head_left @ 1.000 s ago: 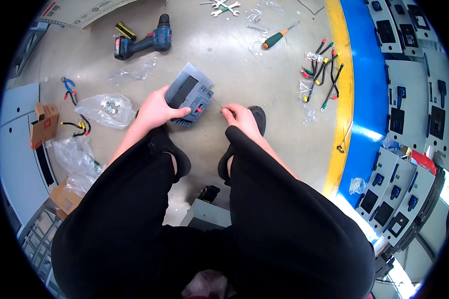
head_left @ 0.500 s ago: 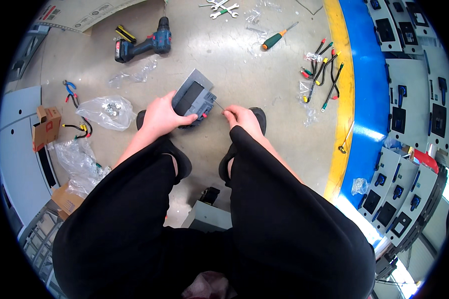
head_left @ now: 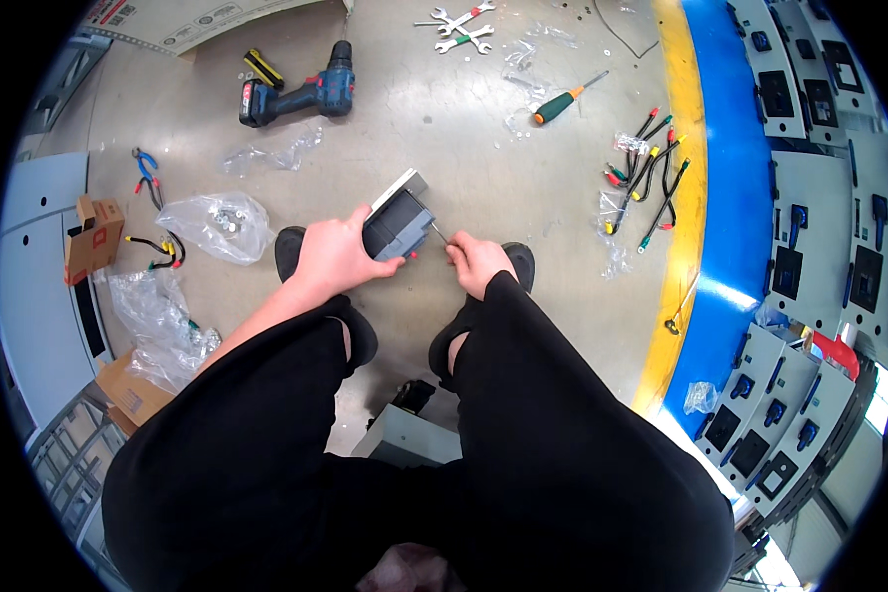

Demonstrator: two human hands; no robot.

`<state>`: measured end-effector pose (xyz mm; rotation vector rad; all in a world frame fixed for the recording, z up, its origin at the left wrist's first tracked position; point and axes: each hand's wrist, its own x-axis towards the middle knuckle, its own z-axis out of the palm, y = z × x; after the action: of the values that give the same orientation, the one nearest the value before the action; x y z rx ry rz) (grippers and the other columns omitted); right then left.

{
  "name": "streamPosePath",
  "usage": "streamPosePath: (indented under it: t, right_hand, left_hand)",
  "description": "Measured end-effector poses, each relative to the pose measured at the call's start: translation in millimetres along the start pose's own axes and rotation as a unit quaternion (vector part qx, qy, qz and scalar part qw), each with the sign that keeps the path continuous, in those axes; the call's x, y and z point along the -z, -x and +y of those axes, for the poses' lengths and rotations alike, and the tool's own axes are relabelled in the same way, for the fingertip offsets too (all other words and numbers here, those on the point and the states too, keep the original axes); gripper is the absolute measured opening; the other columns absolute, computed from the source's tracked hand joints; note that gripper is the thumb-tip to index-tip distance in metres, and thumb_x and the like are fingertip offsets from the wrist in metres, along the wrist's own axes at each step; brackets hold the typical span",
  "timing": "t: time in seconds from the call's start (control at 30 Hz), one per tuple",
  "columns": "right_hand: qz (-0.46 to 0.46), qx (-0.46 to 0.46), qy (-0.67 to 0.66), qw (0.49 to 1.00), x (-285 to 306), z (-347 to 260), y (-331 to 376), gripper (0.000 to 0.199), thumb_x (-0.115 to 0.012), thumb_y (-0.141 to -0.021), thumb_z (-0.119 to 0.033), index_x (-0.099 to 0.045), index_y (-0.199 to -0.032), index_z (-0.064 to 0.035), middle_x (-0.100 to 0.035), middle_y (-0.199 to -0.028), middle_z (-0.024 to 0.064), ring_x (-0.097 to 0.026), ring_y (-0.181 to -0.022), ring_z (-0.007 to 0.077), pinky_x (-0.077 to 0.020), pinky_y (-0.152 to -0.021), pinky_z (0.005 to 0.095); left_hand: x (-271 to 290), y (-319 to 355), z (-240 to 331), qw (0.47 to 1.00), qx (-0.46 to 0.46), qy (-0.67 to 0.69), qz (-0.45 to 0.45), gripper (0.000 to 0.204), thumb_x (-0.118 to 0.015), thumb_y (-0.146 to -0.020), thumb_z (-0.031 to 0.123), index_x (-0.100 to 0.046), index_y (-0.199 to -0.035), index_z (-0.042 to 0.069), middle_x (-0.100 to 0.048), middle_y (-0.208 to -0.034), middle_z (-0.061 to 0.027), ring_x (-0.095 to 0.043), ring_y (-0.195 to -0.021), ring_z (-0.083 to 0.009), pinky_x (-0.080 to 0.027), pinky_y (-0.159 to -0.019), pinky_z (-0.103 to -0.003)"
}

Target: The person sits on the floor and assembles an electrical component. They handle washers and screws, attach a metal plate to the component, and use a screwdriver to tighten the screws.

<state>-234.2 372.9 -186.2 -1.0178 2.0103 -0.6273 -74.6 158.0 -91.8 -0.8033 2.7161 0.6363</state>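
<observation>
My left hand (head_left: 337,255) is wrapped round a dark grey boxy device (head_left: 397,227), which looks like an electrical component with a small red part on its near side. The device is tilted, and a pale strip shows along its far edge. My right hand (head_left: 481,262) pinches a thin metal rod (head_left: 438,233) between thumb and fingers. That rod points at the right side of the device; whether its tip sits inside cannot be made out. Both hands are between my shoes, above the floor.
Beyond my hands lie a cordless drill (head_left: 304,93), an orange-and-green screwdriver (head_left: 564,102) and wrenches (head_left: 464,30). Black cables (head_left: 651,173) lie right, by the yellow floor line (head_left: 683,148). A plastic bag of hardware (head_left: 217,225) and pliers (head_left: 145,163) are left.
The device has been tipped and turned in my left hand, so its pale far edge shows more. My right hand stays beside it with the rod. The whole view has shifted slightly.
</observation>
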Motion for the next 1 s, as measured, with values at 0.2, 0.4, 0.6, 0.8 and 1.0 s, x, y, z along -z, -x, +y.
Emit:
streamPosePath:
  t: [0.2, 0.4, 0.6, 0.8, 1.0]
  right_hand:
    - [0.001, -0.001, 0.067, 0.998, -1, -19, -2, 0.019, -0.057, -0.101, -0.025, -0.066, -0.11, -0.01, -0.073, -0.094, 0.0169, -0.069, -0.094, 0.0401, -0.0531, -0.082, 0.0512]
    - [0.013, 0.045, 0.096, 0.994, 0, -8, 0, 0.015, -0.059, -0.099, -0.022, -0.066, -0.107, -0.0113, -0.072, -0.095, 0.0141, -0.065, -0.1, 0.0364, -0.0528, -0.085, 0.0494]
    - [-0.024, 0.066, 0.106, 0.992, -1, -5, -4, 0.018, -0.058, -0.1, -0.023, -0.069, -0.109, -0.0115, -0.072, -0.097, 0.0151, -0.065, -0.101, 0.0368, -0.0528, -0.087, 0.0496]
    - [-0.047, 0.05, 0.1, 0.993, 6, -13, -11, 0.022, -0.06, -0.099, -0.023, -0.071, -0.112, -0.0098, -0.072, -0.1, 0.0162, -0.066, -0.102, 0.0377, -0.0529, -0.089, 0.0486]
    - [-0.039, 0.097, 0.082, 0.991, 9, -14, -13, 0.029, -0.064, -0.098, -0.022, -0.068, -0.121, -0.0047, -0.071, -0.1, 0.0178, -0.068, -0.095, 0.0362, -0.0545, -0.087, 0.0439]
  left_hand:
    - [-8, 11, -2, 0.998, -0.041, -0.01, 0.045, 0.078, -0.087, -0.065, 0.058, -0.066, -0.109, -0.003, -0.069, -0.065, -0.0168, -0.071, -0.06, -0.0351, -0.058, -0.058, -0.041]
    - [-16, 18, 0, 0.998, -0.03, 0.021, 0.043, 0.08, -0.087, -0.066, 0.058, -0.065, -0.11, -0.004, -0.067, -0.063, -0.016, -0.072, -0.06, -0.0339, -0.057, -0.056, -0.04]
    - [-16, 42, -3, 0.999, -0.021, 0.034, 0.034, 0.068, -0.083, -0.076, 0.057, -0.06, -0.103, 0.0, -0.067, -0.061, -0.0143, -0.07, -0.058, -0.0333, -0.055, -0.053, -0.042]
    - [-17, 41, -5, 0.997, -0.014, 0.074, -0.023, 0.063, -0.077, -0.084, 0.056, -0.059, -0.105, -0.001, -0.067, -0.064, -0.0146, -0.07, -0.061, -0.0329, -0.052, -0.054, -0.043]
    - [4, 32, -19, 0.982, -0.03, 0.154, -0.102, 0.06, -0.075, -0.088, 0.054, -0.061, -0.107, -0.001, -0.071, -0.072, -0.0167, -0.072, -0.07, -0.0372, -0.055, -0.063, -0.046]
